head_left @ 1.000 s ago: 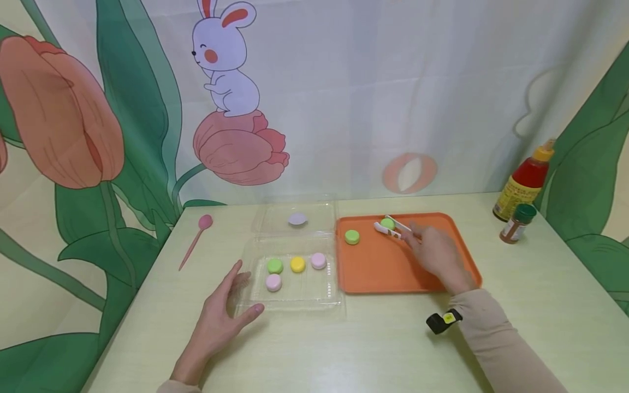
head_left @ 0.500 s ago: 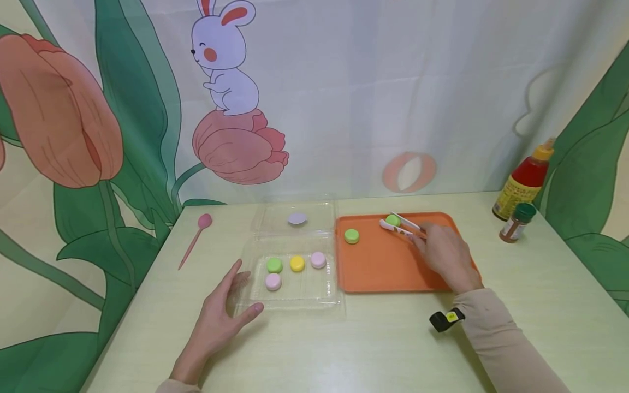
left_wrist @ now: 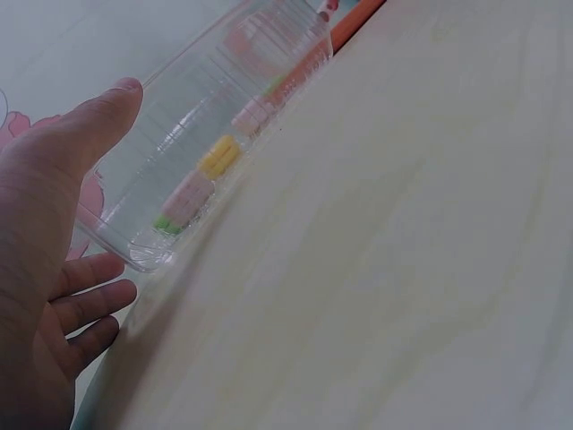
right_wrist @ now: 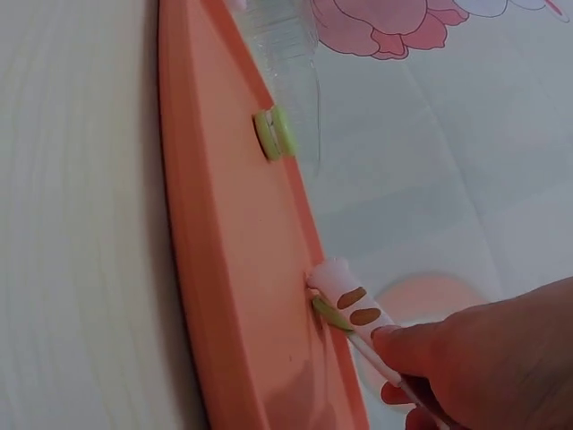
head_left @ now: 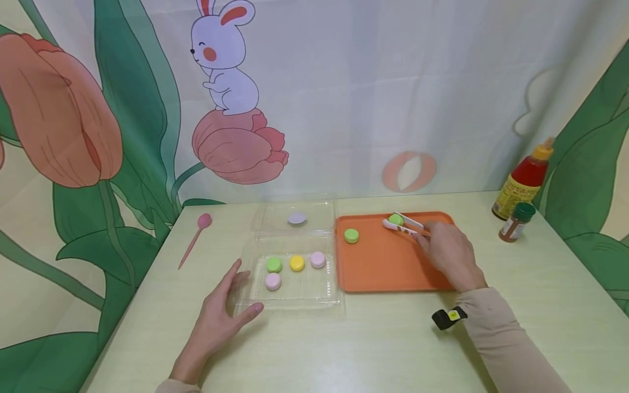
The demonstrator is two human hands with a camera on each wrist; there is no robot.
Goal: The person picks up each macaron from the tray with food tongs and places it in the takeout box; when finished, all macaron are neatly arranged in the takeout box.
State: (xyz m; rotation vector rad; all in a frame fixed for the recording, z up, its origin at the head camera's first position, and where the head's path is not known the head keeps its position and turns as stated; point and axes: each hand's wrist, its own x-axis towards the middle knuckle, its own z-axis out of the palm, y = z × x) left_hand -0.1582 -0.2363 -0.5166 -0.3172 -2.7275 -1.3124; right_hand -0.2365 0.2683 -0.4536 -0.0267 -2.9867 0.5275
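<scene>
My right hand [head_left: 451,254] grips white tongs [head_left: 404,227] with brown spots, over the orange tray [head_left: 383,273]. A green macaron [head_left: 396,219] lies between the tong tips near the tray's far edge; in the right wrist view the tongs partly cover it. Another green macaron [head_left: 351,236] sits at the tray's left side. My left hand [head_left: 216,322], thumb and fingers spread, stays beside the left edge of a clear plastic box [head_left: 304,300]. Inside are a green macaron [head_left: 274,265], a yellow macaron [head_left: 297,263] and two pink ones, one at right [head_left: 318,259] and one in front [head_left: 273,281].
The box's lid [head_left: 321,215] lies folded back, a pale oval mark on it. A pink spoon [head_left: 196,240] rests at the far left. At the back right stand a red sauce bottle [head_left: 523,180] with a yellow cap and a green-capped spice jar [head_left: 517,222]. A curtain hangs behind.
The right hand and tongs have shifted to the right and slightly back, and the green macaron between the tips has moved right with them. The left hand has stayed in place.
</scene>
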